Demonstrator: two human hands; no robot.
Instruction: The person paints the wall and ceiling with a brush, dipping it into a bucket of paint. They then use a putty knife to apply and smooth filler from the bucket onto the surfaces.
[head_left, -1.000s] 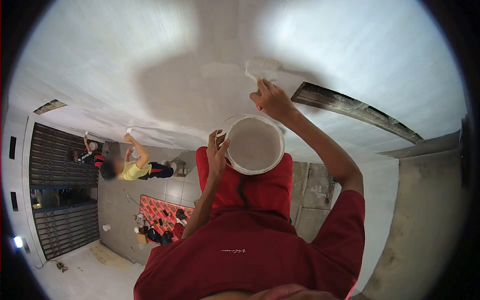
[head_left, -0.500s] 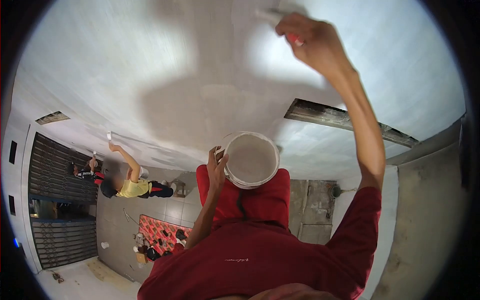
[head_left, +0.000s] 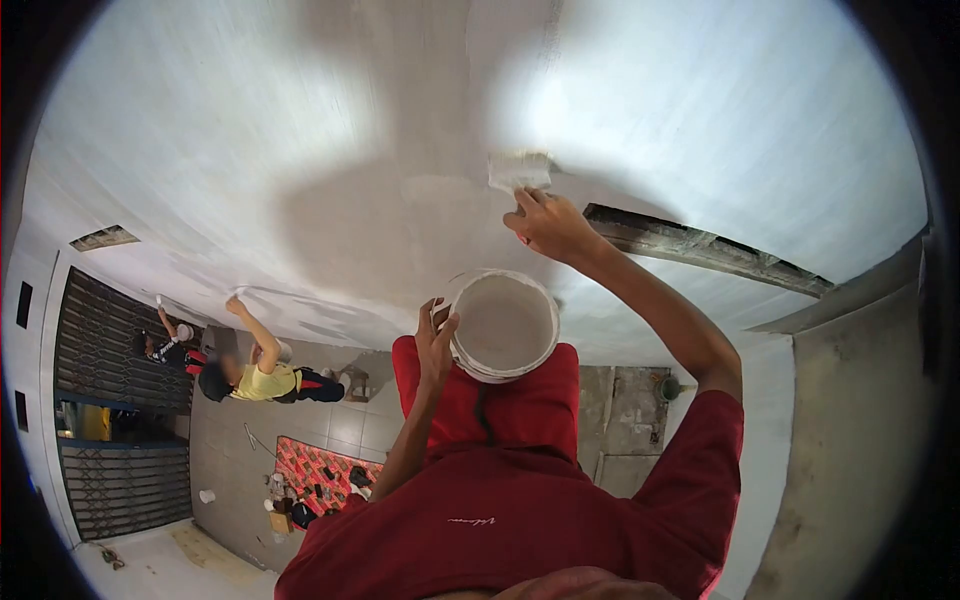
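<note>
A: Since half a second ago, the right hand (head_left: 550,228) has come down from higher on the wall (head_left: 700,110), bringing the brush (head_left: 520,172) with it.

B: How much room is there around it?

A: Plain wall spreads above and to the left. On the right, a dark-edged slot (head_left: 705,248) begins just beside the wrist and slants away toward the corner.

B: And lower down?

A: The bucket (head_left: 498,373) is below the brush, apart from it, in front of the red trousers (head_left: 545,415).

B: Anyone in the way?

A: A co-worker in a yellow shirt (head_left: 265,383) reaches up the wall, well off to the left, with a second person (head_left: 170,352) beyond. A patterned mat (head_left: 310,462) with things on it lies on the floor (head_left: 225,440).

B: The hands themselves?

A: The right is clamped on the brush, elbow bent outward, bristles against the wall. The left hand (head_left: 436,342) grips the bucket's left side, forearm near the body.
</note>
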